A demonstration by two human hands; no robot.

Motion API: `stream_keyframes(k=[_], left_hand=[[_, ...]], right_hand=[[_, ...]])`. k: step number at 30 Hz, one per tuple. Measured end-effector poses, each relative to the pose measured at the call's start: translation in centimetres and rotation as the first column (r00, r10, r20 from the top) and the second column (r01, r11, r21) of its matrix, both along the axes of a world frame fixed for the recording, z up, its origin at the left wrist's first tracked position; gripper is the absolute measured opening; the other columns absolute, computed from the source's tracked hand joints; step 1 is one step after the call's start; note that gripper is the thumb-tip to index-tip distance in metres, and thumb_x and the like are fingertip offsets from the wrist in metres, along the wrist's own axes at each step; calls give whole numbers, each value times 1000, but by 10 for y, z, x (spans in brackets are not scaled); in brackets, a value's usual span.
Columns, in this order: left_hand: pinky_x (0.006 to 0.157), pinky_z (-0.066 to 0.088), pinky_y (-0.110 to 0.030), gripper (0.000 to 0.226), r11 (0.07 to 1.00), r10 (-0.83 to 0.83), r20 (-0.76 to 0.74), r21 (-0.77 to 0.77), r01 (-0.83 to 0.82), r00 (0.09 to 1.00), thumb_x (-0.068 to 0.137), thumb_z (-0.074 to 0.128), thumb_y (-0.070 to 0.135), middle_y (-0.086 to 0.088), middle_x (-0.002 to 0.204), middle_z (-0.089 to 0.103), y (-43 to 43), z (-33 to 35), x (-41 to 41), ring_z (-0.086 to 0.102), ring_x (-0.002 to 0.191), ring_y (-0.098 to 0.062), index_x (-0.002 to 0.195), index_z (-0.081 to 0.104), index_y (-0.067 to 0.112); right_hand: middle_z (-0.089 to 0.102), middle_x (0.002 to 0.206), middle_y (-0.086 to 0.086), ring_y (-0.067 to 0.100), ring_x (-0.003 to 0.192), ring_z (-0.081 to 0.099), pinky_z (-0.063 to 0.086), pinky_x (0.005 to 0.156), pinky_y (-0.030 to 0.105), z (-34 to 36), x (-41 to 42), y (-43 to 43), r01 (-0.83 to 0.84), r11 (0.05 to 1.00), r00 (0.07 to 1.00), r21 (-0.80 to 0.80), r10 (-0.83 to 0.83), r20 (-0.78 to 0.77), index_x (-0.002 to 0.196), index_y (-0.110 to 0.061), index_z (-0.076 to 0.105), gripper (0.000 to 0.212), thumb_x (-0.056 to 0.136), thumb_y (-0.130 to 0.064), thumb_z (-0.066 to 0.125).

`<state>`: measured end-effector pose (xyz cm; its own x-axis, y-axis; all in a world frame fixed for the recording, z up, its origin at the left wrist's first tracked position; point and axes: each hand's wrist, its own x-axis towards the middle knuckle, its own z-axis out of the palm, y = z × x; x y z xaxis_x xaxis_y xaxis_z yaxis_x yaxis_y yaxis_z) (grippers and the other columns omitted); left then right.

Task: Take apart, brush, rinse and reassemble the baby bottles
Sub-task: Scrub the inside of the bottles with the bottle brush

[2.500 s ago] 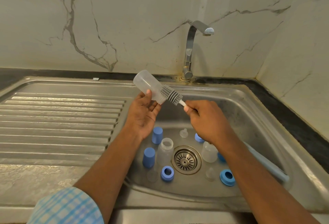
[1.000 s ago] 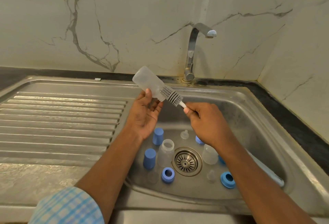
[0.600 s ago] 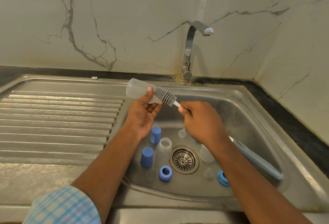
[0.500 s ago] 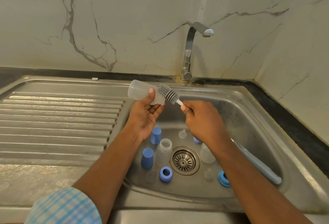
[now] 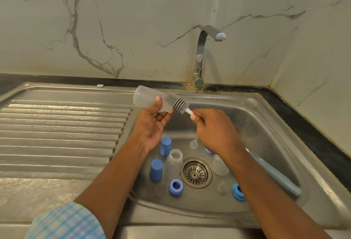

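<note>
Bottle (image 5: 147, 99) lowered flatter in left hand (image 5: 152, 124); right hand (image 5: 214, 130) grips brush (image 5: 179, 104).

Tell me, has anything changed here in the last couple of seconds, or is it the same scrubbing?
The left hand has lowered the clear bottle and tipped it flatter, its base no longer raised so high. The right hand followed with the brush, whose head sits in the bottle's mouth as before. Both grips are unchanged; the blue caps in the sink have not moved.
</note>
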<state>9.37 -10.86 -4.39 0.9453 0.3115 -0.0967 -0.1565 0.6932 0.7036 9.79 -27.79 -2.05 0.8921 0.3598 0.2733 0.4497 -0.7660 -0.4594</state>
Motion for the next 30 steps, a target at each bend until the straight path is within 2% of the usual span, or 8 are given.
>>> stream_keyframes(k=[5,8,10,15,18,21,25,30], left_hand=[[93,56,-35,24,997,-68,20,43,68,997,97,56,15,-17,114,69,-4,0,-2,65,110,-29,117,59,2],[87,60,-35,49,994,-101,43,37,100,994,85,62,20,-20,122,66,-5,3,-5,68,107,-28,128,54,-1],[85,61,-34,61,996,-72,28,60,70,997,81,65,21,-22,127,65,-3,2,-4,68,108,-28,134,50,-3],[88,59,-33,49,1000,6,5,27,-6,1000,95,59,16,-20,124,66,6,-1,1,70,104,-25,139,48,-3],[88,59,-34,51,997,-64,44,36,63,997,89,60,18,-19,126,65,1,2,-4,70,103,-25,135,50,-1],[92,58,-34,53,993,-111,68,47,108,991,82,62,23,-17,119,69,-4,3,-5,71,104,-24,129,54,0],[102,50,-32,64,992,-122,45,35,120,992,81,62,34,-14,128,66,0,1,-4,65,116,-23,136,53,4],[95,56,-33,51,984,-169,76,-34,172,983,80,59,39,-12,109,74,0,1,-4,71,103,-22,120,60,7]], right_hand=[[45,55,-4,18,52,42,37,53,37,-2,7,-3,67,996,997,65,-65,-30,61,-24,44,39,100,-27,48],[51,59,-3,20,54,53,52,59,42,0,8,-9,87,995,995,42,-84,-61,78,-23,62,28,101,-28,47],[52,59,-4,19,54,55,52,60,41,2,7,-13,75,997,995,33,-73,-63,84,-22,65,26,101,-30,47],[46,54,-3,14,50,40,31,50,30,3,2,-6,-3,1000,1000,14,4,-25,71,-23,57,32,101,-29,48],[45,53,-5,15,49,45,43,52,35,2,7,-8,62,996,997,57,-60,-44,67,-26,54,34,101,-28,49],[48,56,-5,19,55,55,56,62,43,0,8,-13,75,996,991,38,-70,-113,87,-24,68,25,101,-29,48],[51,58,0,21,55,51,56,64,51,1,8,-14,26,999,989,22,-23,-143,82,-20,66,26,100,-28,50],[49,55,-2,17,53,46,50,59,45,6,6,-17,-45,999,986,-25,40,-165,67,-23,55,34,100,-26,50]])
